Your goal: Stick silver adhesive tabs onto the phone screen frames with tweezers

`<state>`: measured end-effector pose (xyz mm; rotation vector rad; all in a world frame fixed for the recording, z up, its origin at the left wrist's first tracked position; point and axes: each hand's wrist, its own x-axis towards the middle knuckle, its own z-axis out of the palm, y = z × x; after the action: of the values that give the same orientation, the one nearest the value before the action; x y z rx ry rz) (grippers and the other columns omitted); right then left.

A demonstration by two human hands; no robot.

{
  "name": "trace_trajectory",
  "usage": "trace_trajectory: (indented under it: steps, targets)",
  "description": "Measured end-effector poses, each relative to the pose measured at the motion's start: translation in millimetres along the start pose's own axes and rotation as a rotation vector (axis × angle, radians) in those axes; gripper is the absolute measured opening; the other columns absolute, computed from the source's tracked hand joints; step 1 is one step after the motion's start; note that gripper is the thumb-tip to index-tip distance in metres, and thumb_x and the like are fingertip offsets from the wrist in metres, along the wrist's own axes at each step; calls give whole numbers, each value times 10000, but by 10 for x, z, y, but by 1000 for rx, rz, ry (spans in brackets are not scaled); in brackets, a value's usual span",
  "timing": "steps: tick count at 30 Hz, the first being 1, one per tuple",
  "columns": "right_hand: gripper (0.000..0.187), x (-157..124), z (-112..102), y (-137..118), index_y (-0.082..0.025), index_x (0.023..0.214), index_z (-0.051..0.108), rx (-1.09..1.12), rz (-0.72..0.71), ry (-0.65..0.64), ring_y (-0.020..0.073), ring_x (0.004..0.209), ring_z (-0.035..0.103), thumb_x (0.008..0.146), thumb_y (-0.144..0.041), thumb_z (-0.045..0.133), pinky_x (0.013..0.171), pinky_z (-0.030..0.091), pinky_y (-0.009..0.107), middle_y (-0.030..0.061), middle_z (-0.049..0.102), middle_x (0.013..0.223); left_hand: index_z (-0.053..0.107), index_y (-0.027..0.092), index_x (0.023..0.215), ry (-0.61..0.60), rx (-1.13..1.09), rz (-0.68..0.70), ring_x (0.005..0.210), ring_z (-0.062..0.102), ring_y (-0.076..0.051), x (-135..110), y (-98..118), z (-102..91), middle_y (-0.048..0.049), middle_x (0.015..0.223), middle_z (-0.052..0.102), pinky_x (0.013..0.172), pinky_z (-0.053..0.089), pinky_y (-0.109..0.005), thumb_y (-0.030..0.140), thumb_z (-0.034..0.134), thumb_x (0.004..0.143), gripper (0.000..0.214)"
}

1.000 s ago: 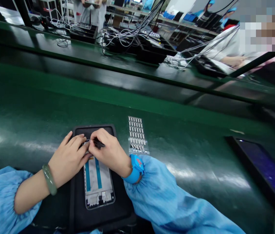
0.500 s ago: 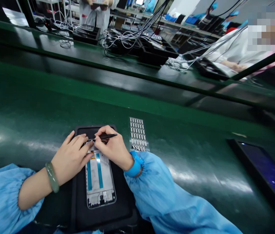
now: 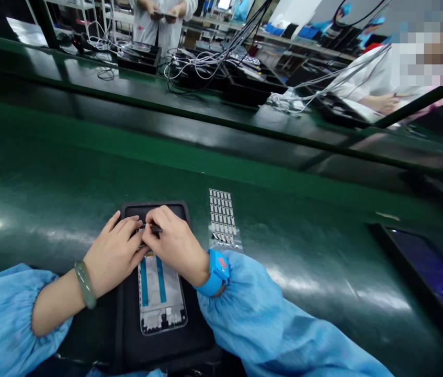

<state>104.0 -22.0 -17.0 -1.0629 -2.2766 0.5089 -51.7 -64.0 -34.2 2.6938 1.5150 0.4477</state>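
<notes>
A white phone frame (image 3: 161, 296) with two blue strips lies in a black tray (image 3: 127, 335) on the green bench. My left hand (image 3: 113, 254) rests on the frame's top left corner, fingers curled and pressing down. My right hand (image 3: 174, 243) is closed on black tweezers (image 3: 154, 228), whose tip meets the frame's top edge beside my left fingertips. A clear sheet of small grey stickers (image 3: 222, 217) lies just right of the tray, close to my right wrist, which wears a blue strap.
A dark tray with a blue screen (image 3: 429, 272) sits at the right. Across the green conveyor (image 3: 205, 131), black trays and white cables (image 3: 213, 63) crowd the far bench. A co-worker's arm (image 3: 378, 102) is at the far right, and another person (image 3: 164, 21) stands behind.
My right hand has rolled the tweezers from lying flat and pointing right to a steeper hold, and shifted slightly left over the frame's top. My left hand has barely moved.
</notes>
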Motion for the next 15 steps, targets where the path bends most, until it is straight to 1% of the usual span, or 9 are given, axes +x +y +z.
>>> trace_trajectory:
  steps: [2,4,8,10,12,15]
  targets:
    - [89,22,4,-24,-186,819,490,-43,17,-11,168,745,534,790,-110,453,681,461,287,47,537,820,603,139,1003,4,1,2,1118,502,-258,1,-3,-4,-114,1084,595,1022,322,-498,259,471,875,220]
    - [90,34,4,6,-189,802,493,6,70,25,160,737,545,774,-106,471,676,465,275,37,549,812,609,140,991,8,4,6,1115,505,-260,1,-6,-3,-117,1081,598,1016,331,-499,278,467,878,228]
    - [48,4,-7,184,-196,777,503,271,254,99,121,627,565,766,-150,514,606,469,238,-13,566,722,584,159,1091,14,12,12,1116,504,-256,-3,-15,14,-114,1117,590,1004,343,-501,314,468,884,283]
    - [23,-23,-9,264,-196,780,506,388,327,129,115,588,564,775,-191,527,564,466,230,-23,567,691,569,166,1128,11,12,11,1125,499,-252,-7,-19,24,-113,1122,589,1007,338,-504,327,462,890,307]
    - [39,-43,-4,301,-195,788,508,465,348,143,119,596,573,779,-219,537,551,470,228,-19,575,696,570,166,1130,8,12,11,1132,495,-253,-10,-22,29,-113,1122,589,1011,330,-508,333,459,891,312]
    - [42,-48,5,285,-191,793,516,517,310,105,111,606,580,774,-213,546,552,478,219,-17,583,723,573,160,1124,6,10,12,1126,497,-252,-11,-22,26,-113,1123,586,1011,330,-506,330,463,889,311]
